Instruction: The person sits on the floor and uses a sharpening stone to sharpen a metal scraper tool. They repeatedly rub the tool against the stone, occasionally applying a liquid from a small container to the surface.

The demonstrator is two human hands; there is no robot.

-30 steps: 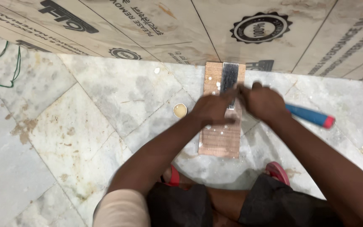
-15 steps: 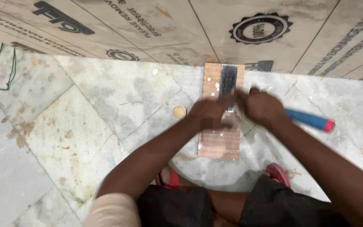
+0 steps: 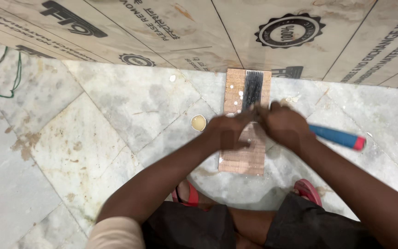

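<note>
A grey marble floor [image 3: 116, 106] is seen from above, with printed protective sheeting [image 3: 199, 27] laid along its far edge. A small wooden board [image 3: 245, 124] lies flat on the floor, its far end against the sheeting, and a dark comb-like tool [image 3: 253, 89] rests along it. Both hands are pressed together over the board's middle: the left hand [image 3: 229, 133] and right hand [image 3: 284, 127] are blurred, so their grip cannot be told. A blue handle [image 3: 337, 137] with a red tip is seen just right of the right hand. A small round cap [image 3: 199, 122] sits left of the board.
</note>
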